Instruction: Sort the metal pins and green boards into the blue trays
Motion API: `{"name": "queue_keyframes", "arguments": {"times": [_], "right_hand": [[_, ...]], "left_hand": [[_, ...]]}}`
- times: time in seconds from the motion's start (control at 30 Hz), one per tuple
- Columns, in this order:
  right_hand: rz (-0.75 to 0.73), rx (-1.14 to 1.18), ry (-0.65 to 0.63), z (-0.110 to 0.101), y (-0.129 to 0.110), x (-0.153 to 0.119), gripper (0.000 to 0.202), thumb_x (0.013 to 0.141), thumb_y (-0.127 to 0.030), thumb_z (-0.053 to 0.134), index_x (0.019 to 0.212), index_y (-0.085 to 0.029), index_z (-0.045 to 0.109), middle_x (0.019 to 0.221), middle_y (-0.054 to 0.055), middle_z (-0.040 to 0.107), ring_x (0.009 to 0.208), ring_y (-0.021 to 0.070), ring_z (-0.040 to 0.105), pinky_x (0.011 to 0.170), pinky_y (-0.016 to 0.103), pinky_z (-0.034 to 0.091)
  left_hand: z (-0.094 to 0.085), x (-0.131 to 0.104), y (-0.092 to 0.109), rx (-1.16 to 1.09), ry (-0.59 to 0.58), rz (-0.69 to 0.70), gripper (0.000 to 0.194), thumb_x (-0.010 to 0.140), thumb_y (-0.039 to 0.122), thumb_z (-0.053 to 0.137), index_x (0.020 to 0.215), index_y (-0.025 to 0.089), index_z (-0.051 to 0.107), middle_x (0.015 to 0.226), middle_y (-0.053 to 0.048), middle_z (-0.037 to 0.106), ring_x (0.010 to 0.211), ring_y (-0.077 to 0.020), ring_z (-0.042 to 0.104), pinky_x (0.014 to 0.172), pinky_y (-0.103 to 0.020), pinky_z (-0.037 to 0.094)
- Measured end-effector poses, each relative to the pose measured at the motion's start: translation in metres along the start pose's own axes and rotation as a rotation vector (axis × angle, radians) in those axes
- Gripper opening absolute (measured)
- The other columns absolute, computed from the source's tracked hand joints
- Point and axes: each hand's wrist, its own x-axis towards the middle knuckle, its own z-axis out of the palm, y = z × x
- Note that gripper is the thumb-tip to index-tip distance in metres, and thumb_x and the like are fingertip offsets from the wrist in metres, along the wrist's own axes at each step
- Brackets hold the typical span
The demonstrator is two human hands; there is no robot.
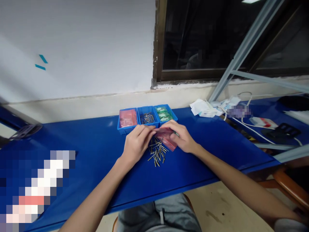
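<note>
A red plastic bag [166,138] is held between my two hands, above and beside a loose pile of metal rivets [158,153] on the blue table. My right hand [181,137] grips the bag's right side, thumb on top. At the bag's left edge, the fingers of my left hand [138,141] are pinched together. Behind my hands stand three joined blue bins: the left bin holds red bags [127,118], the middle one holds rivets [147,118], and the right one holds green bags [164,113].
White papers [205,108] and cables lie at the right rear, near a metal frame [225,80]. A black object [287,130] rests further right. A pixelated item [45,180] is at the left. The table's front edge [154,200] runs before my lap.
</note>
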Motion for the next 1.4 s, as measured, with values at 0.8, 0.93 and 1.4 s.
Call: {"name": "queue_keyframes", "arguments": {"times": [0.8,0.93,1.4], "right_hand": [[0.627,1.038,-0.187,0.001,0.003,0.038,0.049,0.088,-0.063,0.058,0.112,-0.021,0.057,0.08,0.005,0.067,0.065,0.0145,0.062,0.052,0.025,0.045],[0.571,0.857,-0.231,-0.002,0.005,0.034,0.055,0.074,-0.063,0.075,0.105,-0.022,0.054,0.077,0.001,0.065,0.059,0.0117,0.055,0.047,0.023,0.034],[0.437,0.501,0.199,0.018,-0.007,0.029,0.032,0.086,-0.038,0.065,0.064,-0.02,0.051,0.06,-0.004,0.049,0.055,0.0099,0.045,0.054,0.026,0.036]], "left_hand": [[-0.006,0.004,-0.009,-0.025,-0.078,-0.118,0.025,0.1,0.027,0.048,0.12,0.017,0.059,0.088,-0.006,0.068,0.076,-0.0175,0.063,0.072,-0.034,0.055],[-0.004,0.004,-0.004,-0.208,-0.03,-0.288,0.054,0.098,0.032,0.053,0.146,0.015,0.034,0.069,0.0,0.064,0.051,-0.013,0.055,0.05,-0.026,0.048],[-0.009,0.008,0.001,0.112,0.083,-0.069,0.077,0.087,0.045,0.068,0.151,0.026,0.03,0.133,-0.016,0.043,0.109,-0.0273,0.056,0.087,-0.044,0.055]]}}
